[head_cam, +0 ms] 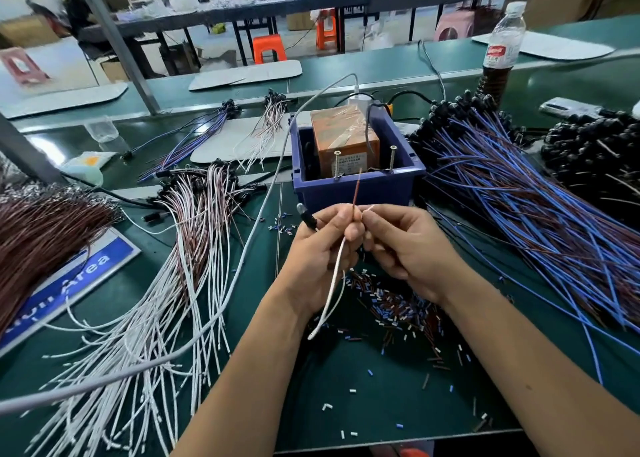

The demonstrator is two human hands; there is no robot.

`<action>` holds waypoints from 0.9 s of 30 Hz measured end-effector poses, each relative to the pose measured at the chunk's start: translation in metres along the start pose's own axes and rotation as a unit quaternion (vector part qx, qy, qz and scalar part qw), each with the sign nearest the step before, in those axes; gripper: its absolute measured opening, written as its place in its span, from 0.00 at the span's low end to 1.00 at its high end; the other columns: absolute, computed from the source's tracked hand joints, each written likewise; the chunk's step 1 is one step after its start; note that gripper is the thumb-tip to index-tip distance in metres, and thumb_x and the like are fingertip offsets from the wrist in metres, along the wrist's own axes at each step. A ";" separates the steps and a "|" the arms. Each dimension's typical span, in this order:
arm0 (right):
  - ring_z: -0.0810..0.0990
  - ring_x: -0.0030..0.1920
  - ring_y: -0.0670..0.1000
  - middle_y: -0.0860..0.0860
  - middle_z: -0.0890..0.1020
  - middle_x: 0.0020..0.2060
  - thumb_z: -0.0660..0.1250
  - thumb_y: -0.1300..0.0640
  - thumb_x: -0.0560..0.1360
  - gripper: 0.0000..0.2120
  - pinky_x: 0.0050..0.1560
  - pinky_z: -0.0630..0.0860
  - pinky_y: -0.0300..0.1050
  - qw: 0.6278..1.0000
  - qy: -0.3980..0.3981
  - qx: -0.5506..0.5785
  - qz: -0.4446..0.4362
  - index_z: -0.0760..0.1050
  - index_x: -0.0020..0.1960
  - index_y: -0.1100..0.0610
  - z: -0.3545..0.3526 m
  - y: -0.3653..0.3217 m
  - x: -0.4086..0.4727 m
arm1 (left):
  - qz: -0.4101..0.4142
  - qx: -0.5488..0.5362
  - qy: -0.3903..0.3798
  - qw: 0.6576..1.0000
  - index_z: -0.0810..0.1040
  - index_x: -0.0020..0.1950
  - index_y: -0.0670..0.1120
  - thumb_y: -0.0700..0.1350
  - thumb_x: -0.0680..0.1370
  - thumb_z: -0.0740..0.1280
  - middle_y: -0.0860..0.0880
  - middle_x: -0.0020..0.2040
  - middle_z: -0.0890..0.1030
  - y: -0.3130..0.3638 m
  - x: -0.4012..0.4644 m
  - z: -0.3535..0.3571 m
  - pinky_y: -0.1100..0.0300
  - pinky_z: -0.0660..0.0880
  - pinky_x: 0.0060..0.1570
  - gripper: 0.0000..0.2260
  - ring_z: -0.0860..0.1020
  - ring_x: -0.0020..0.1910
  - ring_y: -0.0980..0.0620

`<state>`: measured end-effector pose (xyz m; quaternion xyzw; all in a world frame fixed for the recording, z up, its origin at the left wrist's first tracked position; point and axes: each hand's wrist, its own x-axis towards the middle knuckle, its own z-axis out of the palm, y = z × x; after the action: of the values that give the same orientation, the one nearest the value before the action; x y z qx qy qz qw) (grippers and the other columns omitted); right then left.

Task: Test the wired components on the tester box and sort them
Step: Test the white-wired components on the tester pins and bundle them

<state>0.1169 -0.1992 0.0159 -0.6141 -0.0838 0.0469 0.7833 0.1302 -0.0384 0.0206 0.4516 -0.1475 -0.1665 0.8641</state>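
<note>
Beside wires, sign (65, 283): perhaps "Area".

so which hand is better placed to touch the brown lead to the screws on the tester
Left. The left hand pinches the brown lead, whose tip already points up just below the two screws. The right hand pinches only the white lead.

Factory assembly floor, wire-harness line. Green bench mat (346, 370) is running under heaps of wires: white (145, 318) at 8 o'clock, blue (519, 214) at 3, brown (41, 224) at 9. Blue bin (356, 186) w/ orange tester (343, 138) is sitting at 12. More benches (277, 6), orange stools (268, 48) & cartons are showing behind. Cut insulation bits (398, 304) are littering the mat.
</note>
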 end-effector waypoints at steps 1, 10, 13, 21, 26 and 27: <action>0.68 0.23 0.44 0.52 0.77 0.32 0.72 0.49 0.74 0.12 0.18 0.59 0.33 1.000 -0.001 0.012 -0.004 0.87 0.54 0.53 0.002 0.001 0.001 | 0.003 0.010 0.006 1.000 0.79 0.48 0.43 0.43 0.84 0.63 0.53 0.33 0.76 -0.001 0.000 0.000 0.70 0.67 0.26 0.09 0.73 0.28 0.61; 0.70 0.24 0.46 0.51 0.84 0.39 0.63 0.58 0.84 0.06 0.19 0.62 0.36 0.993 0.075 0.052 -0.073 0.76 0.51 0.57 -0.001 -0.009 0.002 | 0.235 0.350 0.078 0.904 0.81 0.50 0.38 0.38 0.83 0.67 0.43 0.49 0.84 -0.009 0.001 0.008 0.52 0.79 0.55 0.05 0.83 0.50 0.44; 0.69 0.23 0.47 0.59 0.87 0.47 0.57 0.58 0.87 0.08 0.20 0.61 0.37 0.987 0.099 0.084 -0.093 0.69 0.49 0.56 -0.005 -0.014 0.003 | 0.274 0.413 0.127 0.859 0.81 0.48 0.41 0.39 0.83 0.68 0.48 0.44 0.83 -0.010 -0.001 0.009 0.58 0.76 0.47 0.05 0.80 0.45 0.51; 0.78 0.32 0.49 0.49 0.83 0.33 0.68 0.59 0.83 0.06 0.34 0.74 0.41 0.927 0.285 -0.101 -0.221 0.82 0.49 0.57 -0.015 -0.012 0.004 | 0.367 0.424 0.295 0.774 0.81 0.58 0.42 0.40 0.82 0.69 0.55 0.35 0.82 -0.012 0.002 0.006 0.59 0.76 0.38 0.05 0.81 0.35 0.53; 0.84 0.35 0.47 0.47 0.84 0.35 0.68 0.60 0.81 0.06 0.38 0.81 0.44 0.832 0.344 -0.297 -0.318 0.84 0.49 0.59 -0.009 -0.011 0.003 | 0.373 0.422 0.320 0.762 0.83 0.59 0.45 0.41 0.83 0.69 0.55 0.34 0.82 -0.010 0.006 0.003 0.52 0.76 0.37 0.07 0.81 0.34 0.51; 0.84 0.34 0.47 0.48 0.84 0.34 0.68 0.60 0.81 0.07 0.37 0.81 0.45 0.821 0.343 -0.320 -0.324 0.84 0.49 0.59 -0.007 -0.011 0.005 | 0.367 0.418 0.321 0.767 0.83 0.59 0.46 0.42 0.83 0.69 0.55 0.34 0.83 -0.010 0.006 0.002 0.51 0.77 0.37 0.07 0.81 0.35 0.51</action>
<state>0.1225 -0.2079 0.0249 -0.7442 -0.0144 -0.4529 0.4907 0.1334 -0.0477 0.0143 0.7065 -0.0708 0.3956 0.5825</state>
